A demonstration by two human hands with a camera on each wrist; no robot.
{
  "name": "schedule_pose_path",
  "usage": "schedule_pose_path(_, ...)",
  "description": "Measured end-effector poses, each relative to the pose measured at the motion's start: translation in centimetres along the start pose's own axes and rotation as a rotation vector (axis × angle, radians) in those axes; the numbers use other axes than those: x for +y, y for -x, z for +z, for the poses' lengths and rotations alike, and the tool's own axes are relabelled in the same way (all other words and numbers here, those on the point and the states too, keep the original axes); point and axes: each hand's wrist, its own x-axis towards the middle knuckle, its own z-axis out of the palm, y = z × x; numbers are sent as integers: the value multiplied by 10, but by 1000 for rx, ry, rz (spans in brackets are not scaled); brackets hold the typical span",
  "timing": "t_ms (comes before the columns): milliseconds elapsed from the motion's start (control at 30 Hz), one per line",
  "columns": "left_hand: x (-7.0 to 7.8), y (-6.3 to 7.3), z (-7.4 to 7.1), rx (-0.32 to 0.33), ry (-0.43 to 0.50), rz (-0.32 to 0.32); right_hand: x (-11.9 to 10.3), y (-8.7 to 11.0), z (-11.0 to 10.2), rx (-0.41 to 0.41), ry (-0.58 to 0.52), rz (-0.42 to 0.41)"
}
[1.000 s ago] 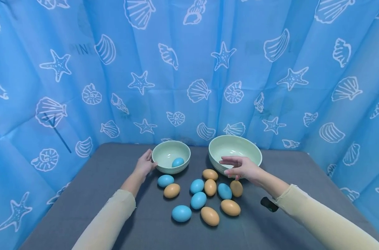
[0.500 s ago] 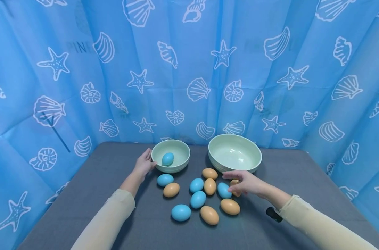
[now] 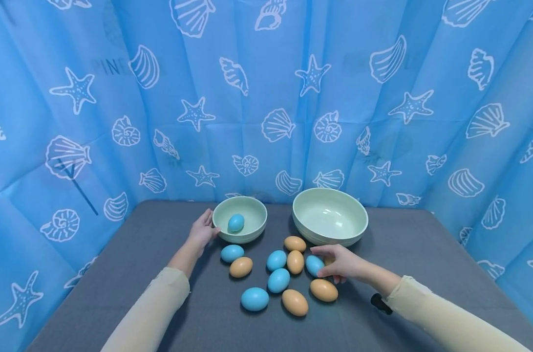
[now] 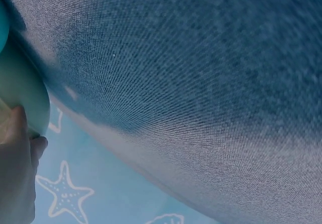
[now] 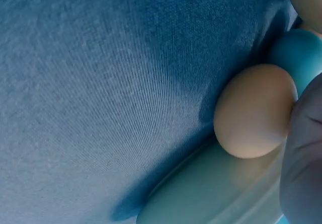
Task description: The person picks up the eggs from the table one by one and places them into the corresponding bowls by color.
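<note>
My left hand [image 3: 202,230] grips the left side of the small pale green bowl [image 3: 258,232], its thumb at the near wall. Inside that bowl lies a blue egg [image 3: 236,223]. My right hand [image 3: 343,261] reaches over another blue egg [image 3: 314,266] on the table, fingertips at its far edge and thumb at its near right edge. Mostly hidden behind this hand is an orange-brown egg [image 5: 255,111], which shows well in the right wrist view, right beside the palm. In the left wrist view, fingers [image 4: 17,126] lie against the bowl wall.
A larger pale green bowl [image 3: 330,215] stands at the back right. More blue eggs [image 3: 255,299] and orange-brown eggs [image 3: 295,302] lie loose on the grey tablecloth [image 3: 213,318]. A blue seashell-print curtain [image 3: 248,98] hangs behind the table.
My right hand has come from before the large bowl down toward the table, over the blue egg. The egg in the small bowl has rolled left. My left hand stays at the bowl.
</note>
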Motion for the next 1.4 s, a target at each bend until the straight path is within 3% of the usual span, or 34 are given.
schedule_pose_path(400, 0, 0, 1, 7, 9, -5, -2, -6, 16, 142, 103, 95)
schedule_pose_path(567, -1, 0, 1, 8, 17, -2, -2, -7, 17, 161, 98, 108)
schedule_pose_path(833, -1, -1, 1, 7, 23, -1, -9, -7, 7, 139, 2, 84)
schedule_pose_path(1100, -2, -2, 0, 9, 27, -5, -21, -5, -7, 104, -133, 115)
schedule_pose_path(1400, -2, -3, 0, 11, 25, -3, -34, -7, -16, 148, -178, 138)
